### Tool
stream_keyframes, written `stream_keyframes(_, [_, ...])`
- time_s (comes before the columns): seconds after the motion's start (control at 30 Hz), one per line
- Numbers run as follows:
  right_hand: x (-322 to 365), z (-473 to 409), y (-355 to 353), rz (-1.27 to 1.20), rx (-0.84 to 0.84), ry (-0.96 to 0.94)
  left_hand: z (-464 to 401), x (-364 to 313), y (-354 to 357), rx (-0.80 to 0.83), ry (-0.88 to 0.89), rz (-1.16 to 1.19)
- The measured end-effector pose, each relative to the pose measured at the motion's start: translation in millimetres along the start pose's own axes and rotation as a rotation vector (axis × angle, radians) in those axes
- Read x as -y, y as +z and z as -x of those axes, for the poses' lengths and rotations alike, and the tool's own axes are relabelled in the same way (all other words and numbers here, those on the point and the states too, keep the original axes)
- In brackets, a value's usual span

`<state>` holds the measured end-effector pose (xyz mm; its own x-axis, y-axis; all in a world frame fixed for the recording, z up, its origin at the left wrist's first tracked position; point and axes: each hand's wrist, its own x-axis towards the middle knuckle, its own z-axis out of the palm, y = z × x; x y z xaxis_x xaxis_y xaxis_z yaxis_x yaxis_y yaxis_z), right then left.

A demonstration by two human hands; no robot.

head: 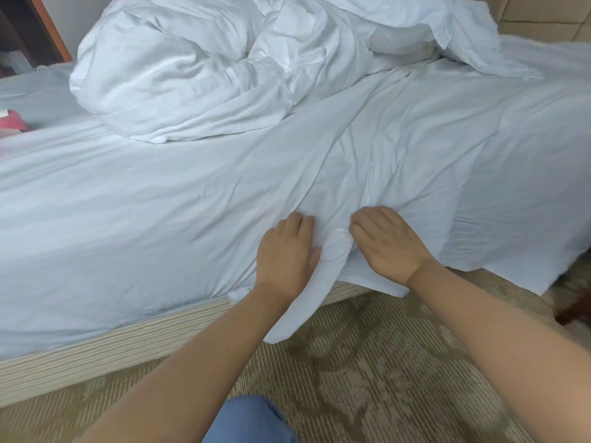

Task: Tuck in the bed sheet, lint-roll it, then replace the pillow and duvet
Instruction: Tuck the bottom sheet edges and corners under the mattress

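Observation:
A white bed sheet [160,193] covers the mattress, creased toward the near edge. A loose flap of it hangs over the bed base down to the carpet. My left hand [286,254] and my right hand [385,243] sit side by side at the mattress edge, each pinching a bunched fold of the sheet between them. A crumpled white duvet [192,68] is heaped at the back of the bed. No pillow or lint roller can be made out.
The striped beige bed base [96,346] runs along the near side above patterned carpet [367,372]. A pink object [12,121] lies at the left edge of the bed. A dark wooden frame [48,27] stands at the back left. My blue-clad knee [249,420] shows below.

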<state>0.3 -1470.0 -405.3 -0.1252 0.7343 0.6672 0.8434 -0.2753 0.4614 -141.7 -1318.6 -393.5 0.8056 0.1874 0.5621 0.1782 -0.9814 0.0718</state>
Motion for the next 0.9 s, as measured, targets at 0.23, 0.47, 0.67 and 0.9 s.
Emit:
stream_keyframes(0.23, [0.4,-31.6,-14.0,-0.103,0.101,0.115,5.5,-9.0,2.4,0.17,-0.084,0.219])
stream_keyframes(0.47, [3.9,-11.3,-31.2,-0.174,0.301,0.143,3.0,-23.9,4.5,0.556,-0.024,0.379])
stream_keyframes(0.67, [4.7,4.1,-19.2,-0.131,0.478,0.199,5.7,-38.9,20.5,0.694,-0.081,0.437])
stream_keyframes(0.9, [5.6,-2.6,-14.2,-0.127,0.499,0.243,12.9,-21.8,28.4,0.675,-0.115,0.426])
